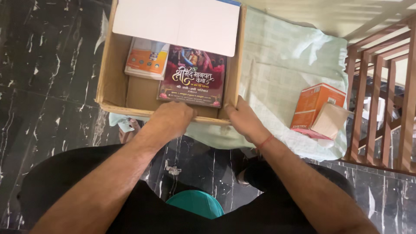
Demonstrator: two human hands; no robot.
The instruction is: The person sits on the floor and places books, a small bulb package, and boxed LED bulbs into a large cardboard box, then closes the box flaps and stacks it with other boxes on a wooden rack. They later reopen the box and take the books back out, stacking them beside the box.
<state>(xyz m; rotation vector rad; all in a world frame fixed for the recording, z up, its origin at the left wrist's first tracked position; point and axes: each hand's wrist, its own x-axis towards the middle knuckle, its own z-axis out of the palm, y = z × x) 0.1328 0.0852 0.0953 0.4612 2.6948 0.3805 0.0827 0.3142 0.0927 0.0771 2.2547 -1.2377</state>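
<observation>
Soft, even daylight enters from the upper right, washing out the white flap (177, 19) and the wall. The black marble floor (47, 78) stays dim. Focus is sharp; edges bend slightly.

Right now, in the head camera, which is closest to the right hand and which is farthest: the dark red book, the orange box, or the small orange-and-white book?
1. Dark red book, inside the cardboard box, just above the right hand.
2. Orange box, off to the right on the cloth.
3. Small orange-and-white book, far left corner inside.
</observation>
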